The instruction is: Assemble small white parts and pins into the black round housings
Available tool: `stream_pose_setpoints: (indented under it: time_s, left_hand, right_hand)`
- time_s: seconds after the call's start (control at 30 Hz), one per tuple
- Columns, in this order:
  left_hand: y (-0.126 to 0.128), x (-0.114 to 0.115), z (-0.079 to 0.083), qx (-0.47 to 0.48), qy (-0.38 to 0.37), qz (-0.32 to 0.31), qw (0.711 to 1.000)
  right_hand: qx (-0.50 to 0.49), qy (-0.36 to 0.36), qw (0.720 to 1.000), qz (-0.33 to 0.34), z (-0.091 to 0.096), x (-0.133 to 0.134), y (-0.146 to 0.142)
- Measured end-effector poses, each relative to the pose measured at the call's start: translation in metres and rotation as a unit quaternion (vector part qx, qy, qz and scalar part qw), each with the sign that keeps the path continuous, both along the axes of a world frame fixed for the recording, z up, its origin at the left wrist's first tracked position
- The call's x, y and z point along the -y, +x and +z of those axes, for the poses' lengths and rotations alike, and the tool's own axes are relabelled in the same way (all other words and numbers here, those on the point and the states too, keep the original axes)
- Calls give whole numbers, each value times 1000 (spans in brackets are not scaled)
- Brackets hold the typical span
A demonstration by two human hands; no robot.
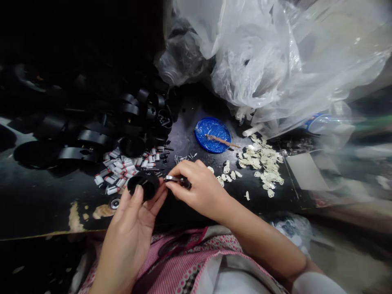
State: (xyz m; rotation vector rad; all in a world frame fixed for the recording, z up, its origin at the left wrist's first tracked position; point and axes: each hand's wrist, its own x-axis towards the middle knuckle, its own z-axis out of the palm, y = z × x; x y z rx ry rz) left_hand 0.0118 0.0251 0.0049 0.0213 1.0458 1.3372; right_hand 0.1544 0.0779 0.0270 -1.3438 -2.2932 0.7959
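Apparently a small fitting step is in hand, low over a dark worktop point(45, 218) seen from above: a person's two bare hands meet near the front edge. The left hand point(134, 222) has its grip closed around a black cup-shaped housing point(143, 187), thumb over the near rim, fingers spread beneath and along its right side. The right hand point(203, 188) pinches a small dark metal piece with a shiny tip point(183, 182) between thumb and fingers; whether it is a tool or a part cannot be told. Its tip is right beside the housing's right wall, close to the left fingertips; whether it touches the wall is unclear. The next move likely calls for a steady left hand and a fine, well-aligned push or turn from the right. The housing's open mouth faces up, tipped somewhat toward the wearer, so its central axis runs upward at a slant. The metal piece lies roughly level, its long axis running left to right, tip pointing left at the housing. Just behind the housing is a pile of small white-and-red cylinders point(121, 169); farther right come a blue dish point(228, 127) with a brown stick point(222, 141) across it, then scattered cream tabs point(265, 159).
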Motion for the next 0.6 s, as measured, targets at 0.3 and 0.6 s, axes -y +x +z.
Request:
stream_pose_setpoints:
  time_s: [0.3,0.6]
  left_hand:
    - [4,2,1,4,-5,2,1000]
    - [5,-1,2,31,-47,-2,998]
  right_hand:
    - [-58,3,998,-20,1,5,4]
    - [-74,55,995,27,-2,13,7]
